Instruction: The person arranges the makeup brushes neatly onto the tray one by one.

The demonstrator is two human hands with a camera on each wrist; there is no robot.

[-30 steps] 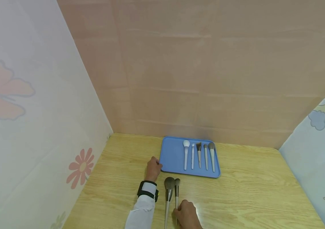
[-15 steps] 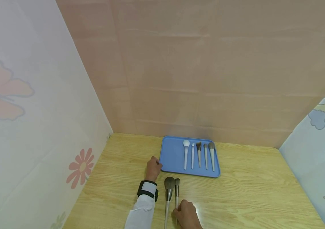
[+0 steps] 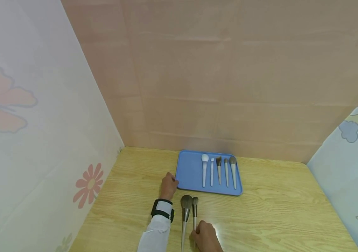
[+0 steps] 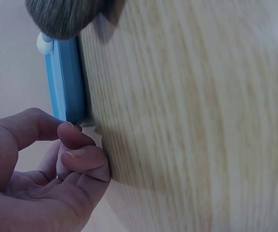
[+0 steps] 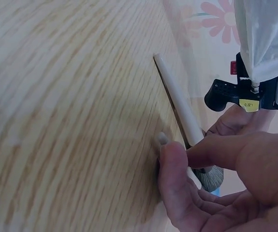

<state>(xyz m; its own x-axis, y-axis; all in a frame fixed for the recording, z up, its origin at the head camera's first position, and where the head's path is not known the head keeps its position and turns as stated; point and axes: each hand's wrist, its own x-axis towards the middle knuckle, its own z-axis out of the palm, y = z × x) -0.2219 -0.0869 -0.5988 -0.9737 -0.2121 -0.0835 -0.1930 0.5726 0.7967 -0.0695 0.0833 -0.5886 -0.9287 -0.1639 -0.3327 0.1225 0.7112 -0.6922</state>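
Note:
At the near left corner of the blue tray, my left hand pinches the edge between thumb and fingers; the left wrist view shows its fingertips curled right at the tray corner. My right hand pinches the pale handle of a small dark-bristled makeup brush lying in front of the tray. The end of that handle pokes out past the thumb in the right wrist view. Just left of it lies a large fluffy makeup brush, its handle on the table.
Several makeup brushes lie side by side on the tray's right half, among them a white-headed brush and a brush with an angled dark head. The wooden table meets a tan backdrop behind and patterned cloth walls at both sides.

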